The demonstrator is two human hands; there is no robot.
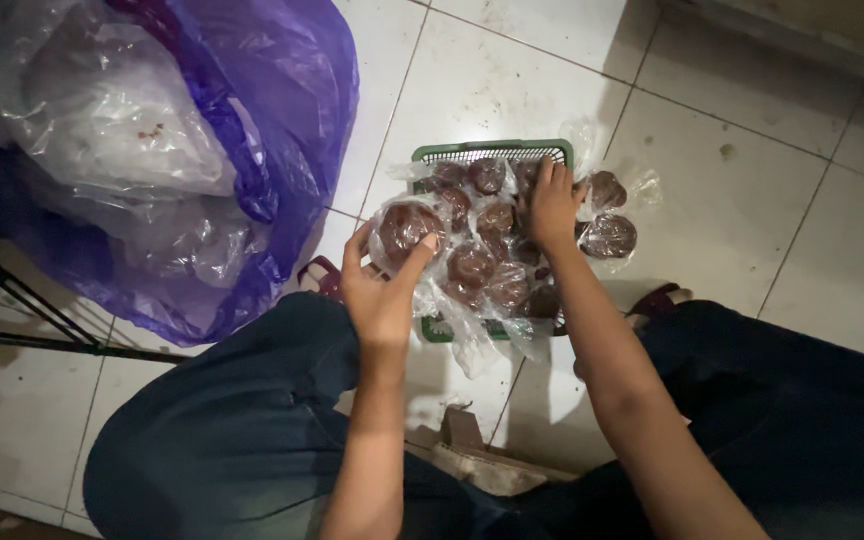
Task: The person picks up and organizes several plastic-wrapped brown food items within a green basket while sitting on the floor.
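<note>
Head view, looking down on a tiled floor [482,80]: a green plastic basket [492,152] stands on the tiles in front of the person's knees, piled with clear-wrapped dark brown round packets [472,265]; two more such packets [609,235] lie at its right edge. The left hand [382,290] has its grip clamped, thumb and fingers spread, on one wrapped brown packet [404,226] at the basket's left edge; the right hand [552,205] lies palm-down on the pile near the basket's far right corner, fingers loosely apart, pressing the packets without enclosing any. A large purple plastic bag [282,120] holding clear plastic sheeting [112,120] sits on the floor left of the basket; dark trousers [212,440] fill the near edge.
</note>
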